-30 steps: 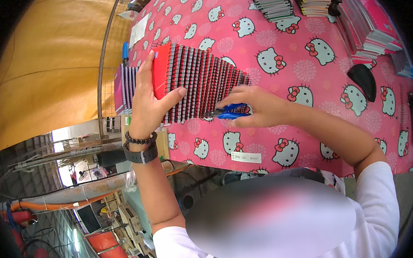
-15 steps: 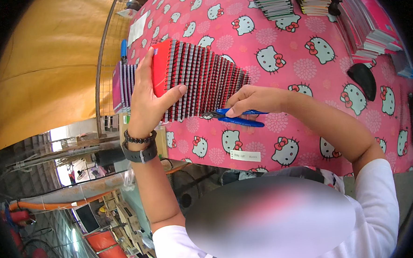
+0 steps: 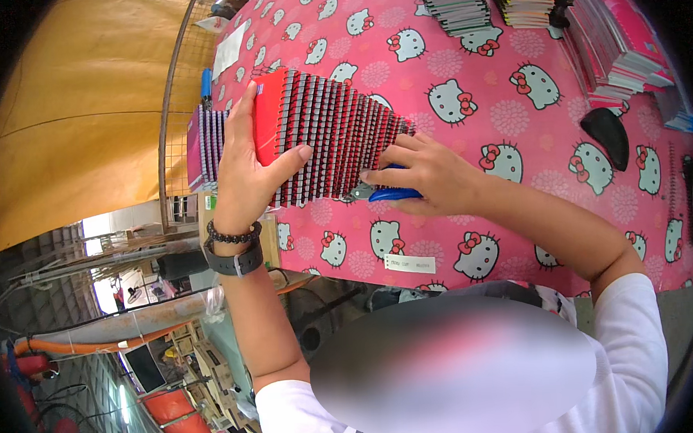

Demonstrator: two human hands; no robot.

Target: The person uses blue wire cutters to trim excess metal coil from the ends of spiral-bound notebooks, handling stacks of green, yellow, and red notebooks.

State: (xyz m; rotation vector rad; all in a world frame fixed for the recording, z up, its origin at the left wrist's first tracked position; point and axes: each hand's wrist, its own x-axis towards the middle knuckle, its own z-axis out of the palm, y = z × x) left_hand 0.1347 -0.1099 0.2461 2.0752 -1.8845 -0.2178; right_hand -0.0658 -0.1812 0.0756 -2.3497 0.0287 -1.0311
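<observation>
A fanned stack of red spiral-bound notebooks (image 3: 334, 131) stands on the pink table, its dark wire bindings facing up and towards me. My left hand (image 3: 244, 171) grips the left end of the stack, thumb lying over the bindings and fingers along the outer cover. Closed round the blue handles of a pair of wire cutters (image 3: 393, 194) is my right hand (image 3: 438, 176). The cutters' metal jaws are at the near lower ends of the bindings, around the middle of the stack. Whether the jaws touch a wire is too small to tell.
Purple spiral notebooks (image 3: 209, 145) stand left of my left hand. Further bound stacks (image 3: 451, 5) and a pile of pink-covered books (image 3: 615, 42) sit at the back right. A black curved object (image 3: 606, 138) and a white label (image 3: 410, 263) lie on the patterned tablecloth (image 3: 471, 210).
My right hand has shifted slightly left and wrapped further round the cutters, whose handles have come together. My left hand keeps its hold on the notebooks.
</observation>
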